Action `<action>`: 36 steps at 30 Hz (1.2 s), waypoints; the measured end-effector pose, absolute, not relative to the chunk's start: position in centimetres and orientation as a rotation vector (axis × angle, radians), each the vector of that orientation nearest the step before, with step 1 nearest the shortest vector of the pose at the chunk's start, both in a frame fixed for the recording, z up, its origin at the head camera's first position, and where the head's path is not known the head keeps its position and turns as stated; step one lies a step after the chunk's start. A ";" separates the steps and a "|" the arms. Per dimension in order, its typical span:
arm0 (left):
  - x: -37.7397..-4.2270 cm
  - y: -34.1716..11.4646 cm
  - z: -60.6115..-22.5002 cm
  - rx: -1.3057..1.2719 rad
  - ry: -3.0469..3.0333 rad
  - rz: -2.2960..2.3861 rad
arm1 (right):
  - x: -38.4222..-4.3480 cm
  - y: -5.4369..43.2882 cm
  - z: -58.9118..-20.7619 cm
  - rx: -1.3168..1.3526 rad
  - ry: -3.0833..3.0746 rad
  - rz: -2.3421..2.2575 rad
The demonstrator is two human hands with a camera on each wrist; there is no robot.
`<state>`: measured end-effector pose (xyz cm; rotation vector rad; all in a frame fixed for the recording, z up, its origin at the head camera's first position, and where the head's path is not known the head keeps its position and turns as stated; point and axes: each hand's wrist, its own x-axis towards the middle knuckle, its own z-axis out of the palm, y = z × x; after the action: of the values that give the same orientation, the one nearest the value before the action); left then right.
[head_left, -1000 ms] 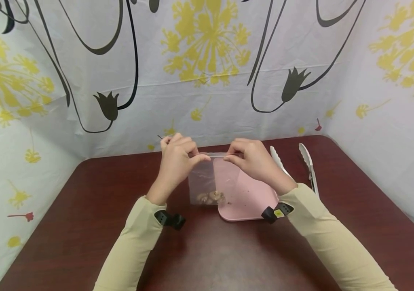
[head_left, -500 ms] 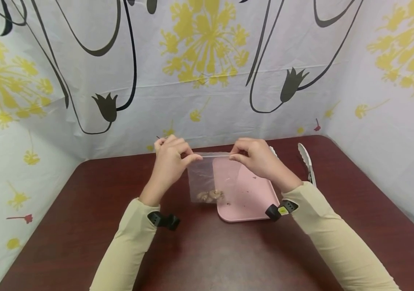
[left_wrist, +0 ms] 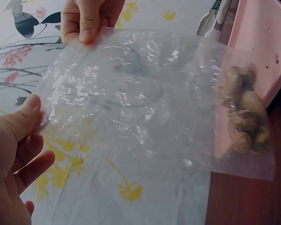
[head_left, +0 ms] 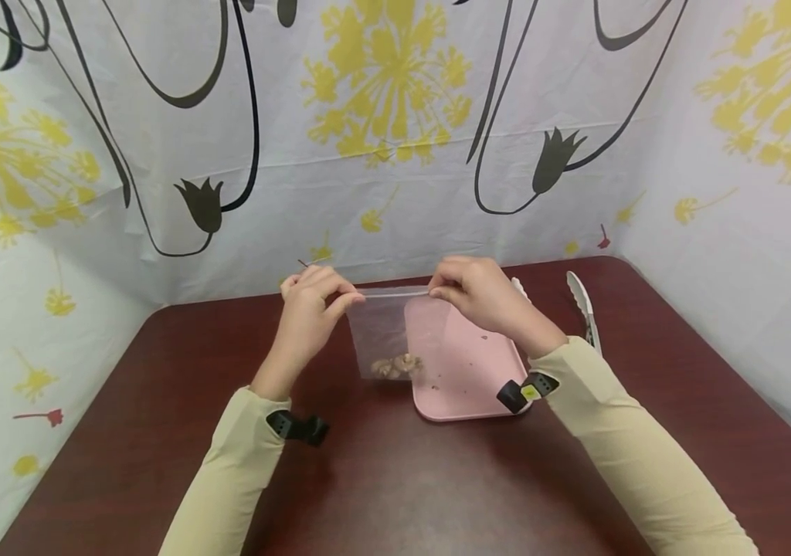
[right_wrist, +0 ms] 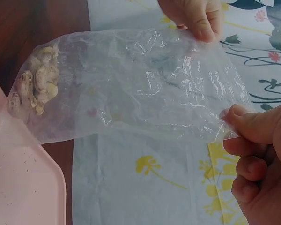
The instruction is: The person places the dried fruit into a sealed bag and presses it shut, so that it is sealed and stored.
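Observation:
A clear plastic zip bag hangs upright between both hands. My left hand pinches its top left corner between thumb and fingers. At the top right corner, my right hand pinches the rim the same way. Several tan, knobbly pieces that look like peanuts in the shell lie gathered at the bottom of the bag. Between the hands the top edge is drawn nearly straight. Behind the bag's right part, a pink tray shows through the plastic.
Brown crumbs dot the pink tray. White-tipped tongs lie on the dark red-brown table at the right, partly behind my right arm. A patterned cloth hangs along the table's back and sides.
My left hand has moved left, so the hands are farther apart and the bag's top is spread wider. The bag has risen slightly; both hands still hold it.

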<state>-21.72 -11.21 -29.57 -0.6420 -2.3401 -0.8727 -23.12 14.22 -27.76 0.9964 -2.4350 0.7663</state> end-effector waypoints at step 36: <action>-22.0 -10.6 -31.4 -0.422 -2.204 -1.743 | -24.0 14.1 -27.5 0.845 -2.496 0.927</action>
<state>-22.03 -10.59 -31.39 -0.4223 -2.2041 -1.7431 -24.03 14.09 -27.50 0.8450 -2.4956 0.9267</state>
